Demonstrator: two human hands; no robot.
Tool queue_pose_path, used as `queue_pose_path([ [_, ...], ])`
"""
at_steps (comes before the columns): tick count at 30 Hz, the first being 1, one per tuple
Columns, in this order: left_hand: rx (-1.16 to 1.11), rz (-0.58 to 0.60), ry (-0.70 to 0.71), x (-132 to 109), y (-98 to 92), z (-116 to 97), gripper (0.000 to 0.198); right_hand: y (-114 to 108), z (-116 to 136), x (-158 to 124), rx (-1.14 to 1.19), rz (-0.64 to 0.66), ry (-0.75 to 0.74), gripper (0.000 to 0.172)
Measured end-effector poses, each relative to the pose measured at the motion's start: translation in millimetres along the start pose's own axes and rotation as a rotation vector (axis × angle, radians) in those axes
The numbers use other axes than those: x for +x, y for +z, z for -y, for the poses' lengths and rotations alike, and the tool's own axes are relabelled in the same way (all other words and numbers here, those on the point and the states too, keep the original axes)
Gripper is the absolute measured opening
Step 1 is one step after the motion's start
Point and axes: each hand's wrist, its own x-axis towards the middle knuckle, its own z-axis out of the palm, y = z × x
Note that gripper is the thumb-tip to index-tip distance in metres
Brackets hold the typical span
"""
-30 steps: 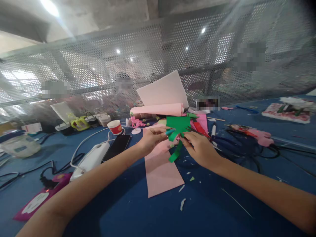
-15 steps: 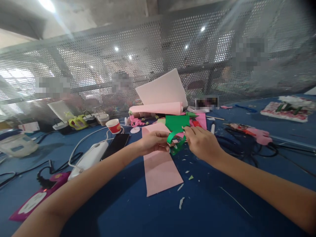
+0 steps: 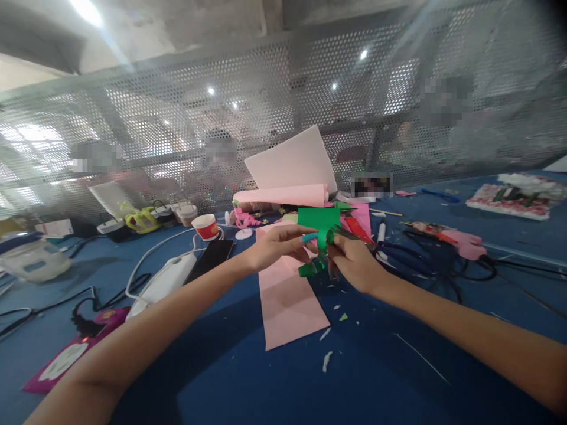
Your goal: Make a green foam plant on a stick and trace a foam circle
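Observation:
My left hand (image 3: 275,247) and my right hand (image 3: 354,262) meet above the blue table (image 3: 248,378). Both pinch a green paper strip (image 3: 319,247) that curls into a coil between the fingertips. A teal-tipped thing pokes out from my left fingers. Just behind the hands lies a flat green paper sheet (image 3: 319,216). Under them a long pink paper sheet (image 3: 287,295) lies on the table.
A rolled pink paper (image 3: 283,195) and white sheet (image 3: 295,159) stand behind. A black phone (image 3: 210,255), a white device with cable (image 3: 166,282) and a red paper cup (image 3: 206,226) lie left. Black cables and a glue gun (image 3: 447,239) lie right. Paper scraps dot the table. A perforated metal screen (image 3: 177,130) backs it.
The hanging green strip has been rolled up into a tight curl between the fingers. My right hand dropped slightly and turned; my left fingers stretched toward it.

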Motion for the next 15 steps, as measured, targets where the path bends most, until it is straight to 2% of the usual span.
queue_pose_path([
  [2, 0.046, 0.013, 0.051, -3.0, 1.2, -4.3, 0.040, 3.1, 3.0, 0.4, 0.269, 0.031, 0.072, 0.021],
  [4, 0.111, 0.041, 0.095, -5.6, 1.4, -8.4, 0.040, 4.0, 4.0, 2.5, 0.489, 0.036, 0.118, 0.027],
  [7, 0.230, 0.007, 0.139, -6.0, -1.4, -10.4, 0.041, 0.5, 2.3, 7.9, 0.688, 0.047, 0.168, 0.034],
  [9, 0.296, -0.115, 0.165, -2.9, -5.9, -6.6, 0.039, -2.6, 0.7, 10.7, 0.770, 0.058, 0.207, 0.032],
  [12, 0.419, -0.367, 0.228, 4.1, -14.7, 3.7, 0.032, -4.6, 0.3, 10.4, 0.878, 0.086, 0.256, 0.028],
  [15, 0.566, -0.472, 0.357, 6.8, -20.0, 8.0, 0.029, -3.6, 3.0, 5.2, 0.965, 0.183, 0.291, 0.029],
])
